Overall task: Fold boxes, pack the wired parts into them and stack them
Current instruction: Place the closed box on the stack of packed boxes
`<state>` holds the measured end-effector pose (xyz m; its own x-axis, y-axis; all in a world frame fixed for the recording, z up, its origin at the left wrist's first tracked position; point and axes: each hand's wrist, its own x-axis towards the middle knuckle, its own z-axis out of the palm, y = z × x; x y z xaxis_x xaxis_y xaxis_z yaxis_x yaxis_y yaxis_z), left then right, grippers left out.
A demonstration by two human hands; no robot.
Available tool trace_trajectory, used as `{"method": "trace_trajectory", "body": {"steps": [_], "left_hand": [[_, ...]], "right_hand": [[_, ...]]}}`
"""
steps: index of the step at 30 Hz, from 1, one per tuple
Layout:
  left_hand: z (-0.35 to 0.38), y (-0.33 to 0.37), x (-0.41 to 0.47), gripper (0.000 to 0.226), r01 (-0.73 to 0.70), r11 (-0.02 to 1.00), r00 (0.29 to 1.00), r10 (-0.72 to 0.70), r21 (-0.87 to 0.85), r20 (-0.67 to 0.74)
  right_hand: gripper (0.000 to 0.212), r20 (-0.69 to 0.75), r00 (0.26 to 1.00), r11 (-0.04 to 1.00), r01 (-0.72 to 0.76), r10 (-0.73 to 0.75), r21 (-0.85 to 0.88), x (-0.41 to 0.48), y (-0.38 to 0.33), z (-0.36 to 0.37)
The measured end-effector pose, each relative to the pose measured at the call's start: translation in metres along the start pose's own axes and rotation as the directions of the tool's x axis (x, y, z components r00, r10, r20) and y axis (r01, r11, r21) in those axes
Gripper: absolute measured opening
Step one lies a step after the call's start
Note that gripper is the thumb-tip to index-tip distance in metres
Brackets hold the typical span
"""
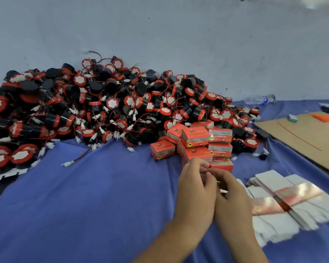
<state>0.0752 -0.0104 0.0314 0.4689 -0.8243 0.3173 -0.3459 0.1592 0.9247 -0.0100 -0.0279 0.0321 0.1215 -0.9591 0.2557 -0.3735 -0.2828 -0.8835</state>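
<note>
1. Parts (pixel 103 107): the tangled pile fills the left and centre of the frame, against the wall. When I take one, I should lift it by the black body and not by the wire, or its neighbours will likely drag along.
2. Left hand (pixel 196 188), lower centre: my fingers are curled in and the tips meet those of the other hand. I cannot tell whether they are clamped on anything, as the hand hides it.
3. Boxes (pixel 198 143): the folded red ones sit in a loose stack just above my hands, touching the pile's edge. Several lie askew, so the next box should go flat on a level one.
4. Right hand (pixel 230 194): it is curled in the same way, pressed against the left. A pale sliver shows between the palms. I take it for a box being folded, but that is a guess. If so, I should crease each flap fully before tucking it.
5. Flats (pixel 285 198), lower right: they lie fanned on the blue cloth (pixel 84 196), near my right wrist, easy to reach.
</note>
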Motion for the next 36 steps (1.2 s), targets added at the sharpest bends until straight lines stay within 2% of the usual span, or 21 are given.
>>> {"method": "trace_trajectory", "body": {"steps": [3, 5, 8, 10, 13, 16, 20, 23, 26, 29, 32, 34, 36], "left_hand": [[0.036, 0.022, -0.017, 0.029, 0.017, 0.998, 0.996, -0.022, 0.059, 0.081], [0.058, 0.020, -0.029, 0.032, 0.128, 0.978, 0.981, -0.149, 0.162, 0.122], [0.084, 0.004, -0.049, 0.037, 0.382, 0.889, 0.901, -0.419, 0.251, 0.114], [0.094, -0.001, -0.061, 0.029, 0.478, 0.857, 0.865, -0.497, 0.192, 0.067], [0.098, -0.005, -0.069, 0.023, 0.455, 0.887, 0.890, -0.456, 0.084, -0.014], [0.091, 0.001, -0.072, 0.026, 0.396, 0.918, 0.911, -0.397, -0.031, -0.111], [0.078, 0.015, -0.079, 0.029, 0.280, 0.919, 0.945, -0.314, -0.277, -0.087], [0.062, 0.026, -0.089, 0.026, 0.127, 0.963, 0.980, -0.159, -0.238, -0.122], [0.037, 0.037, -0.098, 0.027, 0.014, 0.990, 0.987, -0.035, -0.137, -0.159], [0.001, 0.046, -0.105, 0.044, -0.046, 0.999, 0.995, 0.044, -0.022, -0.092], [-0.049, 0.048, -0.118, 0.074, -0.140, 0.987, 0.986, 0.146, 0.074, -0.077], [-0.086, 0.047, -0.129, 0.102, -0.159, 0.987, 0.982, 0.161, 0.019, -0.103], [-0.117, 0.047, -0.138, 0.117, -0.181, 0.983, 0.978, 0.180, -0.008, -0.105]], "right_hand": [[0.037, -0.037, 0.999, 0.950, -0.004, -0.008, -0.311, 0.003, 0.016, -0.052], [0.044, -0.015, 0.998, 0.867, -0.063, 0.064, -0.494, 0.012, 0.036, -0.074], [0.053, 0.154, 0.958, 0.642, -0.040, 0.243, -0.766, 0.019, 0.062, -0.087], [0.054, 0.226, 0.922, 0.604, -0.011, 0.314, -0.797, 0.020, 0.075, -0.089], [0.050, 0.265, 0.926, 0.659, 0.023, 0.271, -0.752, 0.023, 0.085, -0.093], [0.044, 0.214, 0.961, 0.759, 0.006, 0.176, -0.651, 0.026, 0.083, -0.102], [0.039, 0.141, 0.988, 0.946, -0.021, 0.070, -0.323, 0.021, 0.061, -0.110], [0.037, 0.108, 0.993, 0.998, -0.052, 0.055, -0.028, 0.008, 0.031, -0.114], [0.035, 0.100, 0.995, 0.994, 0.013, -0.024, 0.110, -0.010, 0.003, -0.111], [0.017, 0.151, 0.988, 0.932, -0.020, -0.037, 0.363, -0.031, -0.025, -0.099], [0.022, 0.295, 0.955, 0.742, -0.225, 0.038, 0.631, -0.051, -0.052, -0.087], [0.030, 0.419, 0.901, 0.603, -0.395, 0.107, 0.693, -0.064, -0.069, -0.078], [0.036, 0.563, 0.813, 0.513, -0.549, 0.147, 0.660, -0.080, -0.081, -0.066]]}}
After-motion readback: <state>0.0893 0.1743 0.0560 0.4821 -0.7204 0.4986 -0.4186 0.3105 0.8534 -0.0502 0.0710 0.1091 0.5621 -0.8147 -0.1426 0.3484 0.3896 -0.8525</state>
